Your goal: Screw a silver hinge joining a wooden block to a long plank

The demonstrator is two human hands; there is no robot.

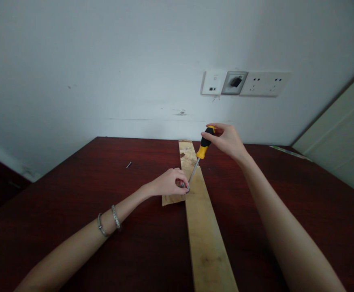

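Note:
My right hand is closed round the handle of a yellow and black screwdriver. The screwdriver slants down to the left, and its tip is beside the fingers of my left hand. Those fingers are pinched round a small metal piece, mostly hidden, so its kind is unclear. Under both hands lies a long, pale wooden board. A shorter piece of wood pokes out from the board's left side, below my left hand.
A loose screw or nail lies on the dark red table, left of the board. Behind the table rises a white wall with a row of sockets and a black plug. A thin strip lies along the back right edge.

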